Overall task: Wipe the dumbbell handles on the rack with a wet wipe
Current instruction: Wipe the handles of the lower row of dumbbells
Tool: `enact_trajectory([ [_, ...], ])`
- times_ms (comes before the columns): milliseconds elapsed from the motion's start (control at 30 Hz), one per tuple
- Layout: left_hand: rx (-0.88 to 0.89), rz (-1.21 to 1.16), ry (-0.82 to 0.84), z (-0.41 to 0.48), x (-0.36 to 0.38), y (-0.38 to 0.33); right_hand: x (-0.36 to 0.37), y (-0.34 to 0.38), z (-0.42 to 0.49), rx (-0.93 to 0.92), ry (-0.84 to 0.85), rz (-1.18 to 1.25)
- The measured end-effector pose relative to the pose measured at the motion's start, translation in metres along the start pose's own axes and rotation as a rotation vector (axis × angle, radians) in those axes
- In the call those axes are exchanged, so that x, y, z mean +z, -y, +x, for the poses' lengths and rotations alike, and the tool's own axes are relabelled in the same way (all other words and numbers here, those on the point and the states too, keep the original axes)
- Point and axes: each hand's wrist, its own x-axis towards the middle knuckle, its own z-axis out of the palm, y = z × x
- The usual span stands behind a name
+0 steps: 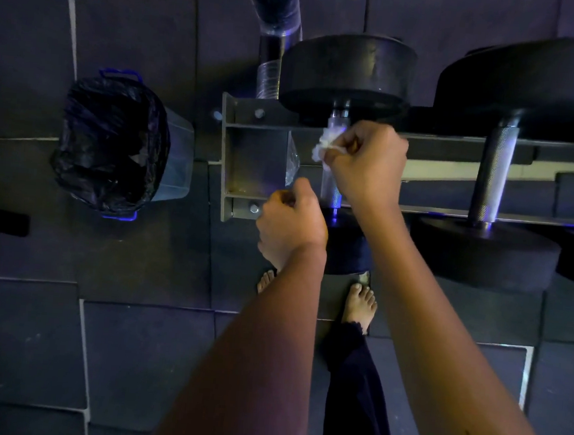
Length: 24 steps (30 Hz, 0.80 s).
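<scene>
The wet wipe is bunched up white in the person's right hand, pinched between thumb and curled fingers and pressed against the metal handle of the first dumbbell. That dumbbell lies across the rails of the rack, at its end, with one black weight head on the far side and the other on the near side, partly hidden behind the arms. The left hand sits just beside the near end of the same handle, fingers curled in; a scrap of clear plastic reaches down to its fingertips, but I cannot tell whether the hand actually grips it. Further along the rack a second dumbbell rests the same way, its ridged handle bare. Off the rack's end stands a bin lined with a black bag. Dark floor mats cover the ground, and the person's bare feet are planted close under the rack.
</scene>
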Motion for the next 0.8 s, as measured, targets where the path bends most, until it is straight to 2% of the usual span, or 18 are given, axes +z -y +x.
enact_trajectory([
  [167, 0.005, 0.003, 0.01, 0.0, -0.001, 0.0, -0.016, -0.02, -0.033, 0.142, 0.262, 0.023],
  [333, 0.007, -0.005, 0.01, 0.0, -0.001, 0.001, -0.015, -0.019, -0.02, 0.102, 0.187, 0.02],
  [433, 0.008, -0.013, -0.001, 0.0, 0.0, 0.002, -0.014, -0.007, 0.003, 0.043, 0.03, 0.135],
  [533, 0.027, -0.018, -0.001, 0.001, 0.001, 0.004, -0.014, -0.001, 0.021, 0.07, -0.036, 0.236],
  [667, 0.04, -0.017, -0.008, 0.001, 0.001, 0.004, -0.012, -0.009, 0.007, 0.071, 0.01, 0.16],
  [800, 0.024, -0.015, 0.002, 0.002, 0.001, 0.004, -0.018, -0.031, -0.028, 0.133, 0.158, 0.097],
])
